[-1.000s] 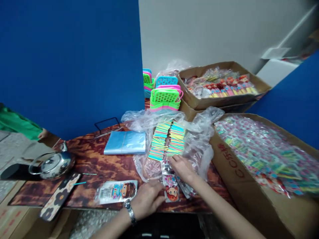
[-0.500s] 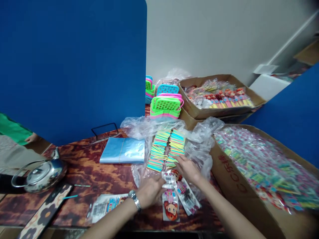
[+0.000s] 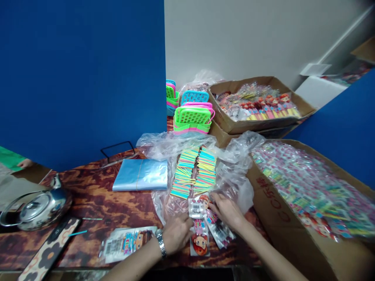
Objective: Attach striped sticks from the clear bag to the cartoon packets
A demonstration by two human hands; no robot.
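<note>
Two small printed plastic packets with red-haired cartoon figures lie before me: the left packet [image 3: 200, 244] upright in view, the right packet [image 3: 218, 230] slanted. My left hand [image 3: 177, 232], wearing a metal watch, has curled fingers at the left packet's edge. My right hand [image 3: 227, 210] is closed at the upper edge of the right packet; what its fingertips pinch is hidden. Just beyond lie two rows of thin coloured sticks [image 3: 183, 177] on clear plastic sheeting [image 3: 234, 181]. Another printed packet [image 3: 125, 244] lies left of my left wrist.
Blue plastic bags [image 3: 140, 175], a kettle [image 3: 43, 208] and a flower-patterned strap [image 3: 48, 251] are on the left. Stacked coloured baskets [image 3: 191, 117] stand behind. Cardboard boxes [image 3: 269, 210] of packets flank the right. A blue partition [image 3: 82, 78] rises at left; another person's hand [image 3: 25, 163] shows there.
My right hand has drawn back from the coloured sticks towards me, down to the right packet. My left hand stays by the left packet. The view has shifted slightly.
</note>
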